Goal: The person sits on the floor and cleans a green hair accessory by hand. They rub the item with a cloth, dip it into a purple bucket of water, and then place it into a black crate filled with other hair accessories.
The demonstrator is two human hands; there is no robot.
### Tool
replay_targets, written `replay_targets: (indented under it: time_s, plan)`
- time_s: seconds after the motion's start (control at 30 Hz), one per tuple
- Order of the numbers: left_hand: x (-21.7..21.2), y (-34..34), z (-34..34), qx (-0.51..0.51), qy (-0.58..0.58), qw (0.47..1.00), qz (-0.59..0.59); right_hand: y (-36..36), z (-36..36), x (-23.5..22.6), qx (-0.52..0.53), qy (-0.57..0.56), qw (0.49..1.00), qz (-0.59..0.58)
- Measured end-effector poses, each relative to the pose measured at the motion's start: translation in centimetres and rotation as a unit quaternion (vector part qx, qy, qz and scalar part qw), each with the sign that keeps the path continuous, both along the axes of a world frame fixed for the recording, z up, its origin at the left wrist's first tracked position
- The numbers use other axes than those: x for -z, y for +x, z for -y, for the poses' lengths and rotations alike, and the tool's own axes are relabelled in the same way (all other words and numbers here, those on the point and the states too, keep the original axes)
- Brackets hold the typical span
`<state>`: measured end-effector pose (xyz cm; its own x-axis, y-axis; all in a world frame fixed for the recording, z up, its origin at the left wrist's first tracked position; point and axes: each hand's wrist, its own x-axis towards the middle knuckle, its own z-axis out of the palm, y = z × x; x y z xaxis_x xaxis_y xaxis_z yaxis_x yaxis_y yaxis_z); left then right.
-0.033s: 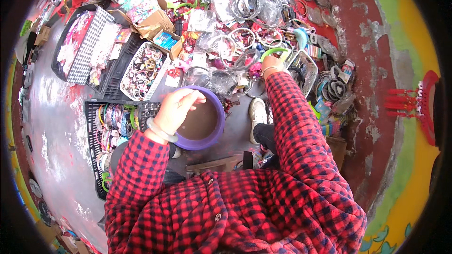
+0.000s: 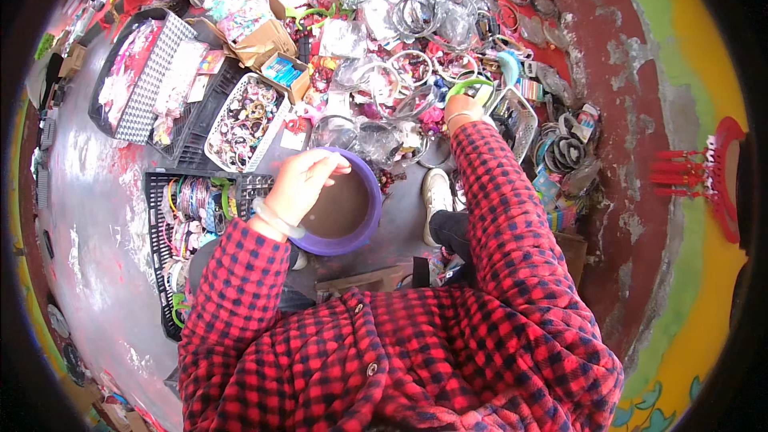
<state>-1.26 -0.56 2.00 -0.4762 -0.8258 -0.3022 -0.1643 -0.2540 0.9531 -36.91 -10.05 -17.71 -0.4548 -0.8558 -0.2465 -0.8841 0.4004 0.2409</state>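
My right hand (image 2: 464, 110) reaches into the heap of accessories, its fingers closed on a bright green headband (image 2: 459, 88). My left hand (image 2: 302, 184) hangs over the near left part of a purple basin (image 2: 370, 224) of murky brownish water. Its fingers are bent and pressed together; whether something small is pinched in them is hidden. Around the right hand lie clear-wrapped hair hoops (image 2: 412, 68), a light blue headband (image 2: 509, 68) and a white basket (image 2: 526, 132) with dark items.
Left of the basin sits a black crate (image 2: 156, 232) of hair bands. Beyond it are a white basket (image 2: 268, 134) of hair ties, a small box (image 2: 299, 84) with blue packets and a cardboard box (image 2: 264, 44). My shoe (image 2: 436, 196) stands right of the basin.
The green headband has shifted very slightly in my right hand. My left hand stays nearly still over the basin.
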Motion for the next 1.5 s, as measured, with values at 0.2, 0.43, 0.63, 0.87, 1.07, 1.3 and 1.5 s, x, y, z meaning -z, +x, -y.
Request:
replay_targets:
  time_s: [0.2, 0.43, 0.63, 0.87, 1.07, 1.3, 1.5]
  plan:
    - [1.1, 1.3, -0.3, -0.013, -0.14, 0.985, 0.104, 3.6, -2.6, -17.2, -0.036, 0.042, 0.998, -0.002]
    - [-2.8, 0.0, -1.9, 0.057, -0.51, 0.856, 0.063, 12.5, -11.4, -26.1, -0.298, 0.081, 0.835, 0.455]
    - [0.4, 0.9, -2.2, 0.096, -0.525, 0.843, 0.071, 16.3, -12.7, -26.4, -0.288, 0.024, 0.807, 0.515]
    - [-2.0, 2.5, -0.9, -0.032, -0.104, 0.964, -0.241, 9.6, -8.4, -25.0, 0.279, -0.329, 0.226, 0.873]
    - [-1.9, 2.0, -0.8, -0.016, -0.065, 0.962, -0.265, 11.7, -8.1, -24.3, 0.191, -0.279, 0.275, 0.9]
    - [-2.4, 0.0, -1.6, 0.01, -0.059, 0.975, -0.214, 18.3, -10.1, -22.2, -0.074, -0.315, 0.595, 0.736]
    - [-1.3, 0.0, -1.2, -0.018, -0.127, 0.974, -0.189, 19.9, -12.0, -23.2, -0.314, -0.404, 0.636, 0.578]
